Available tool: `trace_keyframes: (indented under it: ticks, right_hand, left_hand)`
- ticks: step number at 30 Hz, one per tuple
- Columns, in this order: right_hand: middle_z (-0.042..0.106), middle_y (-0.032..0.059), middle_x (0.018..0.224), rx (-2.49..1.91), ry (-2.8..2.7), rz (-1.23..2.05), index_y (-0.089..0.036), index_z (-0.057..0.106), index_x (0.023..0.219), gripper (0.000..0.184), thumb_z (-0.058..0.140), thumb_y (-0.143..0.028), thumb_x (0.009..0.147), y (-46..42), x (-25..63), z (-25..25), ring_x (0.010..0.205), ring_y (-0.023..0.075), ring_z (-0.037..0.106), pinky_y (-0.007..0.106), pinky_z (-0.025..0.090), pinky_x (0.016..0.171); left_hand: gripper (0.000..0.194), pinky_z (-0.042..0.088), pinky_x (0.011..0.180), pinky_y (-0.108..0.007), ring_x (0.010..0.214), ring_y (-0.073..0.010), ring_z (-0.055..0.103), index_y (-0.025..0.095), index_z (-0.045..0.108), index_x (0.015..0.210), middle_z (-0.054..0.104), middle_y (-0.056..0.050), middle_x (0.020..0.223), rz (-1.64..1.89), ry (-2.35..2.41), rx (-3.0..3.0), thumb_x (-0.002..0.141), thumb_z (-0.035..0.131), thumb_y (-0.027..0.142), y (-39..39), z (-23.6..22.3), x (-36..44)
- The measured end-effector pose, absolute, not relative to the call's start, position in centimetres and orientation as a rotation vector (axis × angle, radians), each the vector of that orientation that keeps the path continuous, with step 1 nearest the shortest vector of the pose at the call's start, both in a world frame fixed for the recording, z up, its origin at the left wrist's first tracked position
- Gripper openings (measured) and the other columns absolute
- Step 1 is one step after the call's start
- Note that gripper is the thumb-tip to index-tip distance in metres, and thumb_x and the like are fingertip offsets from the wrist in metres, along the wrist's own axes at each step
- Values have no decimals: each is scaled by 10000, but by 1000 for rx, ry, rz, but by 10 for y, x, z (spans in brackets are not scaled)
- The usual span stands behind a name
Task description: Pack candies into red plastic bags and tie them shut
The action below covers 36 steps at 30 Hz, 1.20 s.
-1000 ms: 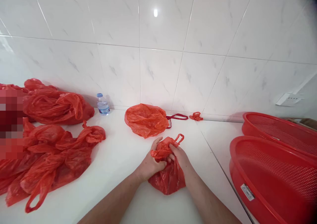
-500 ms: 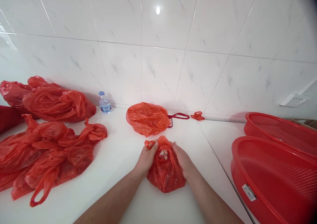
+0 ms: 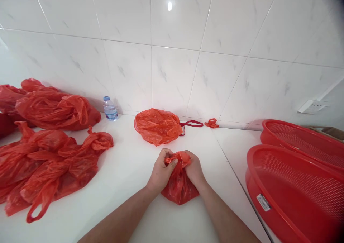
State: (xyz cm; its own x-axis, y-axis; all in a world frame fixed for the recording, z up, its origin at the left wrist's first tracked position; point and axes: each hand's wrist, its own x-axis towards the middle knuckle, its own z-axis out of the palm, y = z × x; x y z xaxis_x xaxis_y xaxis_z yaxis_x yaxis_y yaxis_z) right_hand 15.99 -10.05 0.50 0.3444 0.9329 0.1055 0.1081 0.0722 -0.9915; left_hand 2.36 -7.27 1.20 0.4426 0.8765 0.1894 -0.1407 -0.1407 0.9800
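Between my two hands is a small red plastic bag point(image 3: 179, 189), its gathered top held above the white table. My left hand point(image 3: 162, 171) pinches the upper left of the bag, thumb in front. On the other side my right hand point(image 3: 195, 169) grips the upper right, its fingertips mostly hidden behind the plastic. Just beyond the hands lies a larger orange-red plastic bag point(image 3: 158, 126), puffed out and apart from them. A dark red strap loop point(image 3: 195, 123) extends from its right end.
Several red plastic bags point(image 3: 59, 157) are heaped at the left. A water bottle point(image 3: 110, 109) stands near the tiled wall. A small crumpled red piece of plastic point(image 3: 212, 123) lies at the back. Two red mesh baskets, a near one point(image 3: 254, 175) and a far one point(image 3: 266, 128), occupy the right.
My hands have come closer together and bunched the bag's top. The opening seen between them before is now closed up. The view has shifted slightly.
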Motion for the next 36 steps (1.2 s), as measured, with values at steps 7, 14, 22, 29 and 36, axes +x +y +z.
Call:
trace_keyframes:
  ticks: [7, 14, 22, 29, 36]
  right_hand:
    - [688, -1, 785, -929, -720, 1342, -207, 665, 881, 330, 756, -144, 569, -97, 177, 2, 692, 160, 612, 311, 476, 707]
    - [667, 14, 924, -807, -626, 1254, -224, 624, 917, 264, 697, -309, 678, -102, 202, 5, 825, 159, 613, 304, 479, 772]
    - [592, -12, 749, -1552, -869, 439, -220, 552, 809, 120, 522, -284, 711, -94, 238, -8, 718, 163, 544, 296, 405, 704]
    - [585, -27, 689, -1792, -860, 300, -222, 549, 889, 242, 415, -283, 697, -94, 260, -21, 555, 149, 525, 268, 375, 567]
    - [650, 9, 771, -1840, -1026, 347, -220, 593, 840, 238, 455, -320, 674, -93, 249, -19, 671, 176, 579, 290, 416, 635]
  left_hand:
    - [44, 445, 791, -275, 873, -140, 556, 213, 494, 794, 595, -2, 973, 1123, 767, 1742, 825, 520, 194, -66, 5, 21]
    - [93, 452, 828, -317, 924, -164, 566, 207, 582, 826, 589, -46, 986, 1314, 734, 2027, 840, 499, 167, -56, 3, 14]
    - [145, 464, 727, -324, 826, -181, 571, 214, 555, 756, 633, -68, 898, 1289, 497, 2376, 852, 465, 152, -83, 15, 15]
    - [121, 418, 577, -315, 623, -169, 513, 202, 501, 757, 608, -62, 682, 1104, -37, 2563, 840, 421, 165, -136, 19, 24]
    - [344, 446, 806, -403, 926, -251, 571, 177, 513, 1055, 622, -143, 983, 1236, 66, 2564, 802, 573, 402, -131, 19, 25]
